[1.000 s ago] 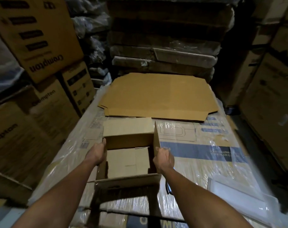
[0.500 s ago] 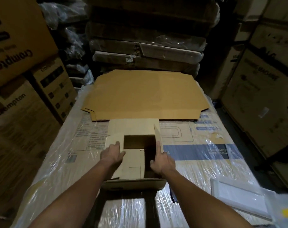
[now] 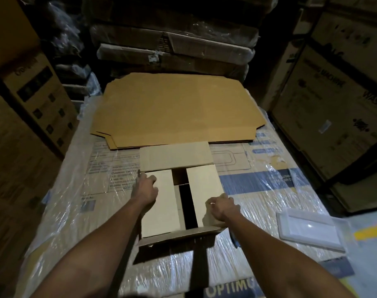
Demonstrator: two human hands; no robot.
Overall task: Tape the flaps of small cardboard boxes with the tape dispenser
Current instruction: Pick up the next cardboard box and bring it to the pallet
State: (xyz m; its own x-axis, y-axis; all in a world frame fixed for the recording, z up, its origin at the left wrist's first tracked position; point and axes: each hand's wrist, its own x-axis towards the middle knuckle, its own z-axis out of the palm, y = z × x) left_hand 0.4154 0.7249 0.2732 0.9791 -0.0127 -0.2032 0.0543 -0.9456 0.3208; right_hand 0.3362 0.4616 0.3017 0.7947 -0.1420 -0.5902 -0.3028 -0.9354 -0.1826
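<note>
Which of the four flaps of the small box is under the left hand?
The left side flap, folded down flat; the left hand rests on its outer edge.

The pale tan box point(image 3: 179, 190) sits before an ochre cardboard sheet point(image 3: 174, 110) on blue-banded plastic-wrapped packaging point(image 3: 260, 181).

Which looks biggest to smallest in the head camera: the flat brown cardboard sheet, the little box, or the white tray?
1. Flat cardboard sheet, biggest by far.
2. Small box under both hands.
3. White tray, smallest.
The box sits nearer the camera than the sheet, yet the sheet still looks larger.
</note>
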